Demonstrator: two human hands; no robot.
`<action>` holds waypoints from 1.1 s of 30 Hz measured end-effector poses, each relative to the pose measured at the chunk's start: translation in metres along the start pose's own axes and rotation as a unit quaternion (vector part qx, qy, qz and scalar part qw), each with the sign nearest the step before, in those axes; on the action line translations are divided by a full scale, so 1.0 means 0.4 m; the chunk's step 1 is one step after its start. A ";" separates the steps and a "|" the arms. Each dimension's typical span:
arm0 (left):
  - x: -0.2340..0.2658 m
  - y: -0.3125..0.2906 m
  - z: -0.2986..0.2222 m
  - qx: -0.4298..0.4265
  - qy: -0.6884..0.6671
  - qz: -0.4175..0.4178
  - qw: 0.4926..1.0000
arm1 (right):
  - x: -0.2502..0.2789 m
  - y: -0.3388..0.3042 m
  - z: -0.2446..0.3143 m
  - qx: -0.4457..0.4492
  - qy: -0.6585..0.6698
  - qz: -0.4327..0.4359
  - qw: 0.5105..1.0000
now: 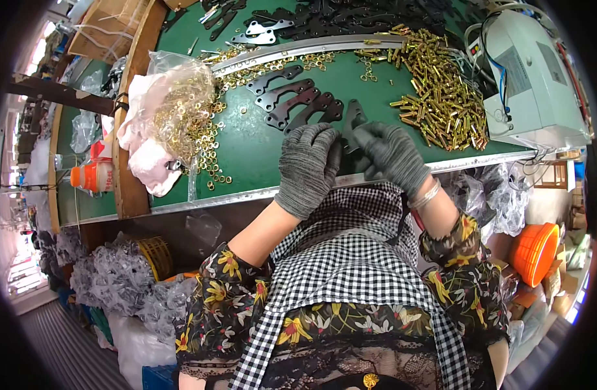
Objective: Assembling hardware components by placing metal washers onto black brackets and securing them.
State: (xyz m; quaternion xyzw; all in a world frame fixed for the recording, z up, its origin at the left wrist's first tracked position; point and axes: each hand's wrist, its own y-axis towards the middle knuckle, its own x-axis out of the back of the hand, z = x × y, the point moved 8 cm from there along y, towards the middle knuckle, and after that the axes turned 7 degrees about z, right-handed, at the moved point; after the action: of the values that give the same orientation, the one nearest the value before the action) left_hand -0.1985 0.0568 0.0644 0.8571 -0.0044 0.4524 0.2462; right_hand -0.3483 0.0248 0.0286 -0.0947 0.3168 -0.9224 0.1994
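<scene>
Both my hands wear grey knit gloves and meet at the table's near edge. A dark flat metal bracket (354,116) stands up between them, its lower end hidden by the fingers. My right hand (395,157) is closed against this bracket, slightly blurred. With fingers curled inward, my left hand (306,170) is beside the bracket's lower end; whatever it grips is hidden. Just beyond my left hand, several dark curved brackets (292,107) lie in a slanting, overlapping row on the green tabletop (240,156).
Brass-coloured bolts or sleeves (441,110) are heaped at right beside a pale grey machine (529,78). Small brass rings (211,146) spill from a clear plastic bag (181,97) at left. A metal rail (298,51) crosses the table; more black brackets (324,23) lie beyond. An orange basket (534,253) is at lower right.
</scene>
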 end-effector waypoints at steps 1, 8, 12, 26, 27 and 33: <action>-0.009 0.000 0.000 0.001 0.014 0.016 1.000 | -0.003 -0.004 -0.015 -0.002 0.002 -0.001 1.000; -0.076 0.006 -0.033 -0.024 0.100 0.070 0.992 | 0.047 -0.019 0.065 0.311 -0.350 -0.170 0.867; -0.068 -0.009 -0.022 -0.003 0.134 0.106 0.985 | -0.036 -0.001 0.102 0.369 -0.408 -0.082 0.831; 0.212 -0.069 0.262 0.221 0.257 -0.073 0.938 | 0.090 -0.049 0.117 0.421 -0.378 -0.206 0.799; 0.206 -0.066 0.311 0.216 0.257 -0.089 0.938 | 0.114 -0.054 0.102 0.417 -0.402 -0.217 0.786; 0.220 -0.046 0.387 0.152 0.288 -0.044 0.944 | 0.120 -0.032 0.174 0.414 -0.375 -0.230 0.797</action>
State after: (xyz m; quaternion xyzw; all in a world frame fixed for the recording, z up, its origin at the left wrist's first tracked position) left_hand -0.0225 0.0259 0.0527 0.7168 0.1733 0.6640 0.1233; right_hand -0.3745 -0.0244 0.0931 -0.4120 -0.2256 -0.8766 0.1044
